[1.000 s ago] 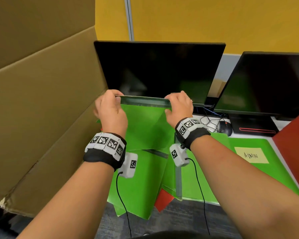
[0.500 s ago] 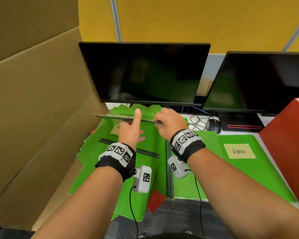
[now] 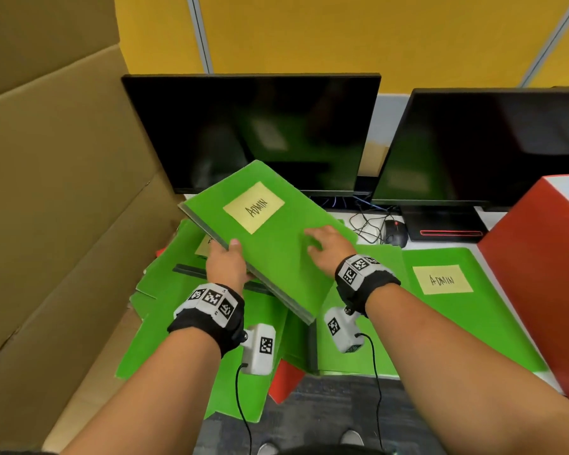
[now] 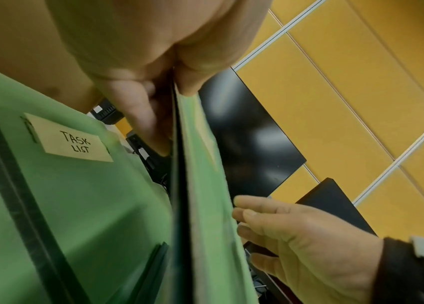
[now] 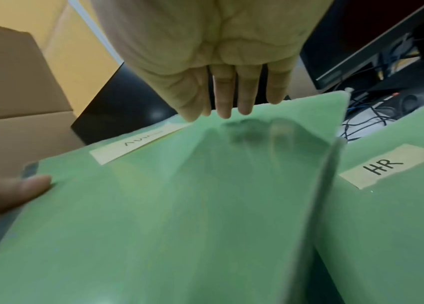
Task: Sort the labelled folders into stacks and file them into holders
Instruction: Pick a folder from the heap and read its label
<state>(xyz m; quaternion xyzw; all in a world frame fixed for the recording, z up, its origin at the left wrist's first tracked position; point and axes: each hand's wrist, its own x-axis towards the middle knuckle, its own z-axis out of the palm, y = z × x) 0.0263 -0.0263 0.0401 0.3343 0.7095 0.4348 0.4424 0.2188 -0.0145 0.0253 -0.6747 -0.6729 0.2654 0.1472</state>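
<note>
Since a second ago the ADMIN stack [image 3: 270, 238] has tipped from on-edge to label-up, pinched by my left hand [image 3: 225, 264], right hand [image 3: 327, 249] flat on top, its long axis running toward the desk's right edge, where another ADMIN folder [image 3: 473, 316] lies.

- Monitors [image 3: 250, 133]: 2
- Yellow labels reading ADMIN [image 3: 253, 206]: 2
- Label TASK LIST [image 4: 72, 142]: 1
- Label HR [image 5: 387, 166]: 1
- Computer mouse [image 3: 395, 232]: 1
- Green folders [image 3: 473, 323]: several, overlapping, exact count unclear
</note>
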